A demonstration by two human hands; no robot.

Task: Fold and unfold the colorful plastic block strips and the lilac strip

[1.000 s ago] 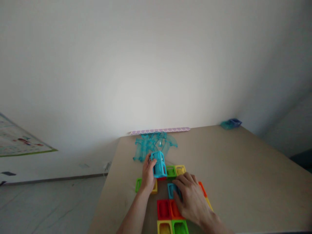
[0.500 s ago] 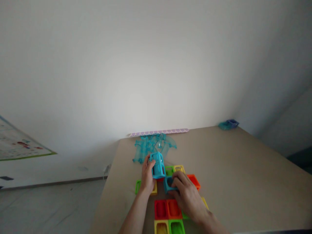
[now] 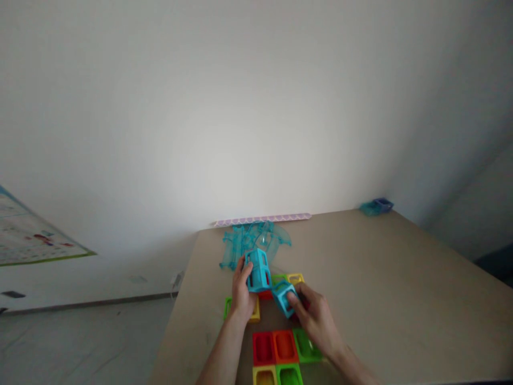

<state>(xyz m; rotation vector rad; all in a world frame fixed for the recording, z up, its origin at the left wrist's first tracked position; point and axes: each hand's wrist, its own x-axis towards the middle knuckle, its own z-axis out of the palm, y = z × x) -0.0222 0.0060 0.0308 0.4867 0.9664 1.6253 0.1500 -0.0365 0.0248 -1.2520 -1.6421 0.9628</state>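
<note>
My left hand (image 3: 242, 293) is closed around a blue hollow toy block piece (image 3: 257, 270), which looks like two frames joined end to end, held above the table. Just to the right, my right hand (image 3: 318, 315) pinches a single blue block (image 3: 284, 298), tilted, close to the lower end of the left one. Whether the two touch I cannot tell. Beneath and behind the hands lie a red block (image 3: 265, 295), a yellow block (image 3: 295, 278) and a green block (image 3: 278, 279), partly covered. Nearer me sit a red block (image 3: 263, 347), an orange block (image 3: 285, 345) and a green block (image 3: 306, 345) side by side.
Clear teal track pieces (image 3: 250, 238) are heaped at the back of the table (image 3: 360, 289). Behind them a purple patterned strip (image 3: 262, 219) runs along the wall. In the far right corner stands a dark blue block (image 3: 383, 204). A poster (image 3: 36, 235) hangs at left.
My right hand has lifted and tilted the single blue block, turning its open face. The green block in the near row has come into fuller view. My left hand has barely moved.
</note>
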